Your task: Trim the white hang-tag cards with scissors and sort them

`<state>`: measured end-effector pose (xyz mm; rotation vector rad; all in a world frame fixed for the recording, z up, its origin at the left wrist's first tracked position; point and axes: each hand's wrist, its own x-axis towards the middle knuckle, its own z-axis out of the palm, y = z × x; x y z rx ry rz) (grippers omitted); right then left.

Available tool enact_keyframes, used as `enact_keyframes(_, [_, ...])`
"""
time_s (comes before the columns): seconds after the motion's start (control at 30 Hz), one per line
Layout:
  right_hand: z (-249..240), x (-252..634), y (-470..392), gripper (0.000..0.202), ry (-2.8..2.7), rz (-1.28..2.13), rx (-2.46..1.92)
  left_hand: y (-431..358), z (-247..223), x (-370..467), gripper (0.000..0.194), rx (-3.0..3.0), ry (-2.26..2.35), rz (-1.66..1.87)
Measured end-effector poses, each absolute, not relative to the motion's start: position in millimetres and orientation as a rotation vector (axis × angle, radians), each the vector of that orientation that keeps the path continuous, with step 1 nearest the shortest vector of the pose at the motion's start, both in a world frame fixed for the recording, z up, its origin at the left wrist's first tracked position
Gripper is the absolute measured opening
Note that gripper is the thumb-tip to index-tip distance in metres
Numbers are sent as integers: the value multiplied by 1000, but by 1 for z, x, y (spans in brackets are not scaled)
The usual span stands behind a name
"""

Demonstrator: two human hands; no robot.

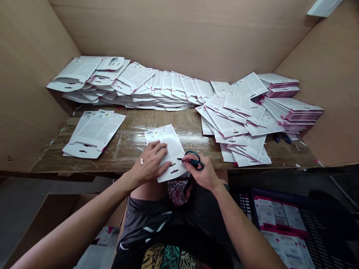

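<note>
From left to right on my feed: a smooth brown cardboard wall [22,82] bounds a worktop [130,146] surfaced in glossy, wrinkled tape. Upon it lies a small pile of flat white card packets [93,134], its overlapping sheets too close for me to count; the top one has a rounded flap. Behind, a long overlapping row of like packets [164,85] spans the back, likewise uncountable. At the front edge, the left hand [151,161] lies spread on one matte white packet [173,144], fingers wide and clasping nothing; I count two dark hanger slots in this packet, whose rounded lower end overhangs the worktop. Just to its right, the right hand [206,174] pinches one pair of small scissors [201,163], with two dark blue-green loops and slender pointed blades reaching over the packet's right edge. Farther right, a loose heap of packets [237,121] fans out at mixed angles. Beyond it I count two neat stacks [295,104], their edges striped pink. Below them, a dark slatted plastic basket [290,196] holds pink-edged packs [280,215], three in the upper row.
</note>
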<state>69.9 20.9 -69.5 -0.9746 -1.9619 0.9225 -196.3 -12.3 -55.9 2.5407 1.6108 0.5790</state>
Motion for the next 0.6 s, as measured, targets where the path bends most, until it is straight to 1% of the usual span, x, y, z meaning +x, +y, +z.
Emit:
enact_keyframes(0.17, [-69,72,21,14,-1956,939,-962,-13,-54,-195,27,2532,1611,596])
enact_keyframes(0.4, [-62,70,20,12,-1995,940,-950,-13,-58,-197,27,2559,1599,592])
enact_keyframes(0.5, [-60,71,22,12,-1928,1118,-887,-12,-62,-198,28,2569,1603,592])
enact_keyframes(0.6, [-62,71,25,17,-1691,1300,-845,-10,-61,-198,30,2550,1617,579])
